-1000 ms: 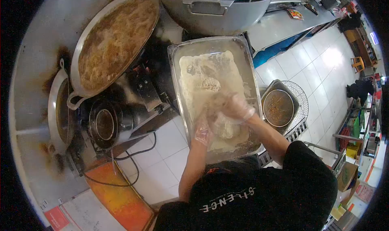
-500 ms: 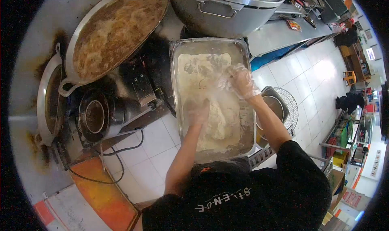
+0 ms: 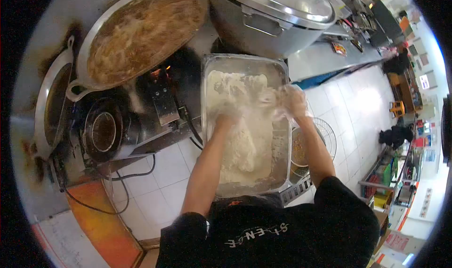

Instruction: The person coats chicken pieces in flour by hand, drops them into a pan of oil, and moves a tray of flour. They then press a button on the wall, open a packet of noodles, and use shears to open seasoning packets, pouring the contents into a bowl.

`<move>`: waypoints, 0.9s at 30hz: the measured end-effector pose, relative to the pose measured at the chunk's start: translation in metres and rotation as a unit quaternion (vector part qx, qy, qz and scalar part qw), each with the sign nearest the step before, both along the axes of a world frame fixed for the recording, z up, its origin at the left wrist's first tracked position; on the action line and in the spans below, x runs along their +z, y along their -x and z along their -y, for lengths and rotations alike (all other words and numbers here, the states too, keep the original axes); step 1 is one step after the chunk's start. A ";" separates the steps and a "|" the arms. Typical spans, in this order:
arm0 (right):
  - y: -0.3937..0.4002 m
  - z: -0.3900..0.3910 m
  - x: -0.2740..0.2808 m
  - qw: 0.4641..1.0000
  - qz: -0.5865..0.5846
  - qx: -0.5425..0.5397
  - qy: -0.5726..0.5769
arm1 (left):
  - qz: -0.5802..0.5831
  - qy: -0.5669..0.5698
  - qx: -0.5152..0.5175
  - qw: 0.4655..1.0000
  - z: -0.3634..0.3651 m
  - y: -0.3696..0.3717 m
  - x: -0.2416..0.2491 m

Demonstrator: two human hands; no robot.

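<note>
A metal tray (image 3: 284, 150) holds pale flour (image 3: 242, 150), with a thick floury lump in its lower middle. My left hand (image 3: 228, 117) is down in the flour on the tray's left side, blurred, and its fingers are hidden. At the tray's right edge is my right hand (image 3: 291, 103), in a clear, flour-dusted glove. Something floury and blurred lies at its fingers, too smeared to make out. Flour dust hangs between the two hands.
A wide pan of bubbling oil (image 3: 146, 32) stands at the upper left, with a flame beside it. A large lidded pot (image 3: 263, 28) is behind the tray. Smaller pans (image 3: 103, 131) sit at the left. A wire strainer (image 3: 325, 131) is to the right.
The view has shifted slightly, and the tray appears lower. My left hand has moved up in the tray, nearer its upper part. My right hand has turned and stays by the right edge.
</note>
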State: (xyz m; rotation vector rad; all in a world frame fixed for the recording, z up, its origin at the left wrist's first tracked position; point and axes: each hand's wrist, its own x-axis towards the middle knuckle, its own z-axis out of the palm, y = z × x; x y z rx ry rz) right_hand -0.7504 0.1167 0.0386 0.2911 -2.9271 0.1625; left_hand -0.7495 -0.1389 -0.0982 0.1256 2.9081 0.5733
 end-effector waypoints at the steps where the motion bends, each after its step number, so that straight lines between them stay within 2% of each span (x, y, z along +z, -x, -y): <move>1: 0.004 -0.008 0.003 1.000 0.013 0.000 0.020 | -0.006 0.005 0.005 1.000 -0.002 -0.002 -0.002; 3: 0.002 -0.002 0.005 0.997 0.044 0.002 0.071 | -0.063 0.021 0.014 0.998 -0.010 -0.010 -0.011; 5: -0.003 0.037 0.086 0.974 0.161 -0.017 0.159 | -0.240 0.041 0.032 0.969 -0.025 -0.029 -0.031; 6: -0.006 0.053 0.123 0.975 0.131 0.039 0.177 | -0.339 0.048 0.038 0.939 -0.029 -0.038 -0.037; 7: -0.007 0.068 0.156 0.972 0.099 0.092 0.193 | -0.358 -0.001 0.043 0.933 -0.028 -0.044 -0.038; 9: 0.000 0.097 0.207 0.929 0.095 0.121 0.336 | -0.395 -0.105 0.048 0.912 -0.030 -0.053 -0.037; 11: 0.007 0.132 0.261 0.899 0.127 0.138 0.396 | -0.427 -0.213 0.050 0.877 -0.032 -0.057 -0.035; 12: 0.022 0.139 0.269 0.902 0.094 0.189 0.377 | -0.382 -0.246 0.059 0.889 -0.031 -0.058 -0.029; 15: 0.058 0.191 0.297 0.918 -0.040 0.304 0.252 | -0.309 -0.210 0.092 0.923 -0.024 -0.074 0.002; 18: 0.105 0.258 0.295 0.882 -0.106 0.435 0.143 | -0.378 -0.204 0.089 0.899 -0.024 -0.077 0.010; 21: 0.127 0.338 0.283 0.851 -0.130 0.498 0.105 | -0.435 -0.220 0.121 0.865 -0.033 -0.074 -0.008; 22: 0.115 0.363 0.287 0.891 -0.041 0.436 0.115 | -0.451 0.022 0.109 0.886 -0.042 -0.072 -0.034; 23: 0.103 0.384 0.290 0.920 0.048 0.369 0.124 | -0.440 0.262 0.090 0.854 -0.053 -0.068 -0.074; 25: 0.128 0.420 0.252 0.910 -0.017 0.405 0.089 | -0.369 0.479 0.067 0.794 -0.064 -0.068 -0.079; 26: 0.128 0.430 0.241 0.912 0.004 0.400 0.091 | -0.335 0.469 0.069 0.814 -0.067 -0.070 -0.048; 27: 0.126 0.439 0.233 0.914 0.025 0.394 0.093 | -0.319 0.473 0.051 0.820 -0.074 -0.067 -0.046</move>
